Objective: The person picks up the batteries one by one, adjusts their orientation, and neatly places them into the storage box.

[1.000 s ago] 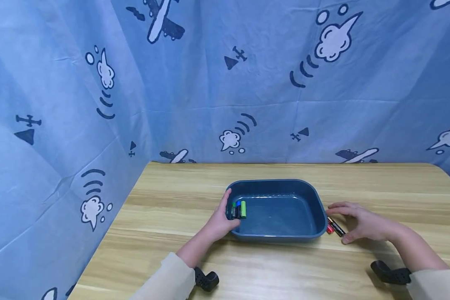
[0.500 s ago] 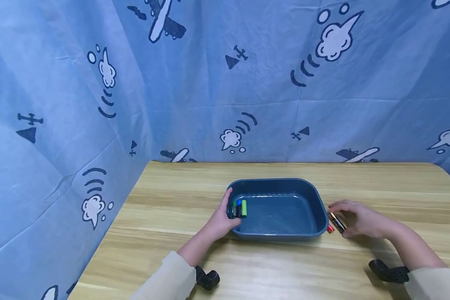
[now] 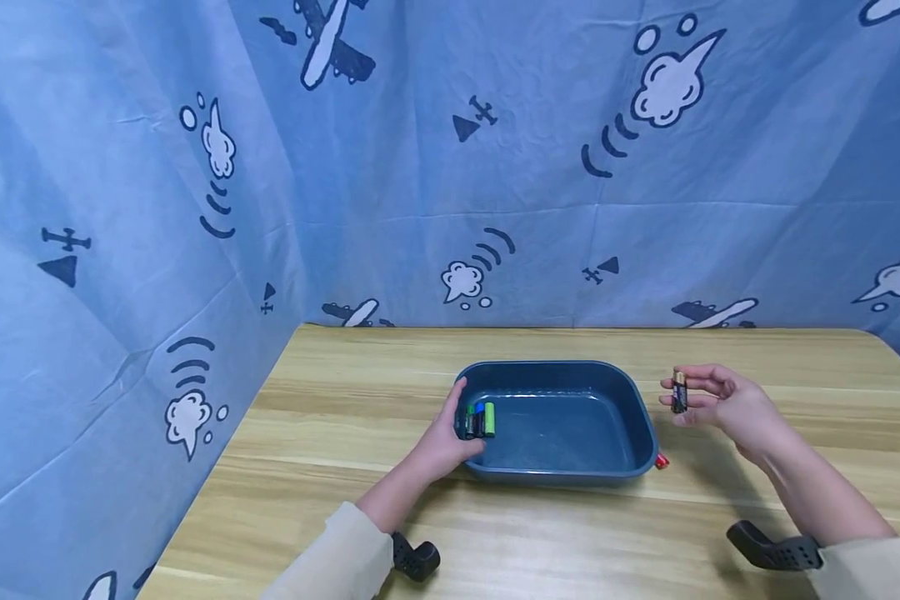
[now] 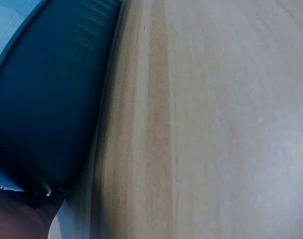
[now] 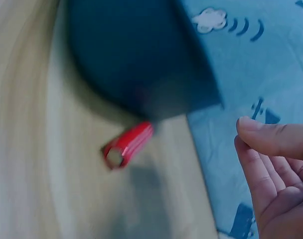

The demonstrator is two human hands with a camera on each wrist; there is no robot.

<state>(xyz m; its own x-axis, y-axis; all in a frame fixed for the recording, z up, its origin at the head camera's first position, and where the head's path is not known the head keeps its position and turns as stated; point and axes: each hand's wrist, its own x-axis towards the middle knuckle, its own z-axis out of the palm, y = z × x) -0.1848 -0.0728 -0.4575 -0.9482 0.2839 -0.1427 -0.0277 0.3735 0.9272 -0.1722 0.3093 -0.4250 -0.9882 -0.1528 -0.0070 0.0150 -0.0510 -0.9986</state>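
Note:
My right hand (image 3: 731, 408) pinches a black and gold battery (image 3: 679, 393) above the table, to the right of a dark blue basin (image 3: 562, 475). In the right wrist view, thumb and index fingertip of the right hand (image 5: 278, 174) meet, and the battery is hidden. At the basin's left end, my left hand (image 3: 442, 442) grips the rim; some of its fingers are out of sight. Beside that hand, inside the basin, lie a dark battery with a green end (image 3: 470, 422), one with a blue end (image 3: 480, 420) and a lime green battery (image 3: 490, 420).
A red battery (image 5: 131, 143) lies on the table by the basin's right end, partly covered by the basin in the head view. The wooden table (image 3: 540, 542) reaches back to a blue patterned curtain (image 3: 390, 167). Each wrist wears a black camera mount.
The right hand has picked up the black and gold battery from beside the red one and raised it up and away from me. The left hand and the basin have stayed put.

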